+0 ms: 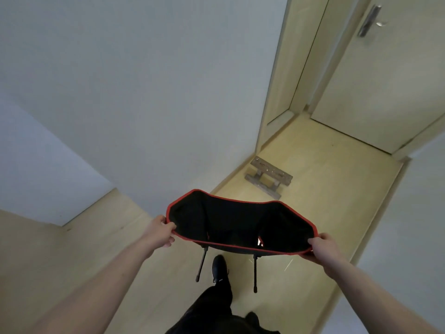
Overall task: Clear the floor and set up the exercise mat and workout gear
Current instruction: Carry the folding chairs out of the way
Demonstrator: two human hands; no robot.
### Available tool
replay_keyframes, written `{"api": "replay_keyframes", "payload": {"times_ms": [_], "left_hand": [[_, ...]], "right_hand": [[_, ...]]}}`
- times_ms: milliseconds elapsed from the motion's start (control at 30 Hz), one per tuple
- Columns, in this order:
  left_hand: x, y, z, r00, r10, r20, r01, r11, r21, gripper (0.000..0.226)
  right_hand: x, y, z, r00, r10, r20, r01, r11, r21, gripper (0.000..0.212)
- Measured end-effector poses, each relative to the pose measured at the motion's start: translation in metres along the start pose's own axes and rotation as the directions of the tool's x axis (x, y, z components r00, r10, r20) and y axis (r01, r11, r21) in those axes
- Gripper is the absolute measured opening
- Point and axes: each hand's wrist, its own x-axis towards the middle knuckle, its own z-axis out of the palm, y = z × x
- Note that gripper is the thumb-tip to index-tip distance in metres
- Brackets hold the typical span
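At both ends of its red-piped rim, the folding camp chair was carried clear of the floor.
Left hand and right hand each pinched the soft fabric edge; it looked light, its seat sagging, thin legs dangling, wooden stool ahead by the wall.

Folding camp chair, black fabric with red trim, two thin black legs hanging clear of the pale floor; left hand and right hand grip opposite rim edges. Small wooden stool, tipped over, beside the wall. Closed door beyond.
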Motion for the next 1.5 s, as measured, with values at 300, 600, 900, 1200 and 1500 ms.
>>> {"api": "replay_keyframes", "payload": {"times_ms": [300,600,900,1200,1500], "left_hand": [[0.104,0.082,0.036,0.988,-0.021,0.152,0.005,0.995,0.104,0.006],[0.168,0.155,0.085,0.990,-0.075,0.121,0.054,0.984,0.168,0.013],[0.231,0.207,0.135,0.996,-0.055,0.071,0.041,0.983,0.181,0.013],[0.283,0.224,0.144,1.000,0.028,-0.012,-0.024,0.973,0.227,0.014],[0.308,0.231,0.138,1.000,0.024,-0.015,-0.020,0.980,0.198,0.018]], "right_hand": [[0.080,-0.043,0.005,0.990,0.115,-0.084,-0.111,0.992,0.059,0.018],[0.138,-0.066,0.003,0.978,0.192,-0.080,-0.176,0.969,0.173,0.028],[0.198,-0.071,0.016,0.955,0.294,-0.035,-0.269,0.910,0.316,0.034],[0.224,-0.071,0.053,0.925,0.380,-0.030,-0.342,0.862,0.374,0.039],[0.204,-0.046,0.093,0.921,0.388,-0.045,-0.324,0.823,0.467,0.029]]}}
